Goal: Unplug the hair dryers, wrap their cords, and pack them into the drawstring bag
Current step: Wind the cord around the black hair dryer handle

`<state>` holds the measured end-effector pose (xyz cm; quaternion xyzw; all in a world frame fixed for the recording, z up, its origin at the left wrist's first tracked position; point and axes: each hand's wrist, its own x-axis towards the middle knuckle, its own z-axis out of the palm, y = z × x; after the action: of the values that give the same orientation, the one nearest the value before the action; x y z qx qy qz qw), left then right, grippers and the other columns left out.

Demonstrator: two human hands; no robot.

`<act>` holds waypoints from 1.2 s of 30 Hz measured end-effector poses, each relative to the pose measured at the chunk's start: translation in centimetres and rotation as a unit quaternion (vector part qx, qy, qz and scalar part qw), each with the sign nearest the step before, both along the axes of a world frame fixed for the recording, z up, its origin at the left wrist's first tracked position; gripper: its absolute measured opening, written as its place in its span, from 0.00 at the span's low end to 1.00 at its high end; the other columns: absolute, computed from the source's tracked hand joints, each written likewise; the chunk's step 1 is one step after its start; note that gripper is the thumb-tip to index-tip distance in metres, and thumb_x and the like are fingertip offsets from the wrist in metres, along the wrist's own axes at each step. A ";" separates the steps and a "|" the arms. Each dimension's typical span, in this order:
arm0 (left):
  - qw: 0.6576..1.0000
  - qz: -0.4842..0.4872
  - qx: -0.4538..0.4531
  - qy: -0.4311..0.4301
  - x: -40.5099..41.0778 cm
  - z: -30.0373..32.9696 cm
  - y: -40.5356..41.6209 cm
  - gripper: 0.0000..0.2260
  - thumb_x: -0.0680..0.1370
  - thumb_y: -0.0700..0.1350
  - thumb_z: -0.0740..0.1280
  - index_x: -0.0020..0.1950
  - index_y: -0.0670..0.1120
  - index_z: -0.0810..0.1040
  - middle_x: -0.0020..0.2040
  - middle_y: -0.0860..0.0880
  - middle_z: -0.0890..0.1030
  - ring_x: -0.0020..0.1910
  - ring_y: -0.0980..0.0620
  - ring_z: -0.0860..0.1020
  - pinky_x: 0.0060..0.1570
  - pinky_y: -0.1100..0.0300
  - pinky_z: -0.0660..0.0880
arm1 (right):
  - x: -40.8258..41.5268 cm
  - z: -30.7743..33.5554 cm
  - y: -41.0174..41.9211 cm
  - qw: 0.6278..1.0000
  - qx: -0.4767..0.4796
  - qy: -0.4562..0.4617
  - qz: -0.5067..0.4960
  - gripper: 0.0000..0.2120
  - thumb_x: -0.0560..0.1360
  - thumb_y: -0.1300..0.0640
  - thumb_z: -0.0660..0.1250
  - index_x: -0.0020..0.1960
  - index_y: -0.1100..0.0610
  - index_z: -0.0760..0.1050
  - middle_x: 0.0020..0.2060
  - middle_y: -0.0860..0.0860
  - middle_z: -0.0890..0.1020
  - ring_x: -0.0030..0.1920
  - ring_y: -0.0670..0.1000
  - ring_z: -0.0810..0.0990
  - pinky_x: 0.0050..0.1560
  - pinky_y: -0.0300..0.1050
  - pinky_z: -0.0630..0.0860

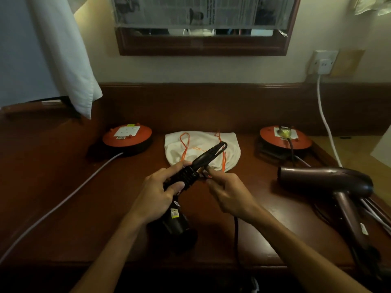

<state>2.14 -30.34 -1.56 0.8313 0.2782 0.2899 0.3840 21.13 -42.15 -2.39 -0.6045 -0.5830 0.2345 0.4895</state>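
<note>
A black plastic hair dryer (179, 216) is gripped by the left hand (157, 193) around its cord-wrapped handle, just in front of the white cloth drawstring bag with orange cords (203, 149), which is laid flat on the dark wooden desk (63, 208). The black cord (236, 233) is pinched near the handle by the curled fingers of the right hand (227, 193), and a loose length is left hanging over the desk edge, so the wrapping is judged unfinished. A maroon hair dryer (330, 180) is seen lying to the right, its plug apparently seated in the right-hand orange cable reel (285, 135). Nothing is judged packed yet.
</note>
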 end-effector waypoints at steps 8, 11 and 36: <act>1.000 0.019 0.009 -0.007 0.4 0.1 -0.3 0.28 0.79 0.38 0.70 0.67 0.71 0.73 0.56 0.53 0.79 0.51 0.57 0.80 0.49 0.63 0.80 | -2.2 -2.3 0.1 0.997 0.062 0.005 -0.044 0.20 0.84 0.61 0.59 0.66 0.38 0.73 0.28 0.46 0.67 0.27 0.50 0.63 0.29 0.49 0.60; 1.000 0.022 0.016 -0.008 0.5 0.0 -0.2 0.28 0.79 0.39 0.70 0.68 0.70 0.73 0.58 0.53 0.80 0.53 0.57 0.79 0.47 0.68 0.77 | -3.4 -3.2 0.0 0.990 0.094 -0.050 -0.097 0.18 0.83 0.60 0.60 0.70 0.48 0.75 0.33 0.49 0.77 0.31 0.52 0.73 0.31 0.53 0.71; 0.988 0.094 0.109 0.055 1.2 0.3 -1.5 0.27 0.79 0.42 0.71 0.67 0.71 0.72 0.53 0.58 0.80 0.49 0.59 0.77 0.49 0.59 0.77 | -2.7 -0.2 -4.5 0.988 -0.141 -0.057 0.010 0.10 0.84 0.60 0.59 0.56 0.53 0.79 0.30 0.43 0.77 0.29 0.41 0.71 0.32 0.41 0.68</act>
<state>3.36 -31.83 -1.29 0.8531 0.3424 0.3073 0.2461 18.45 -46.67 -2.58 -0.6738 -0.5775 0.2844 0.3627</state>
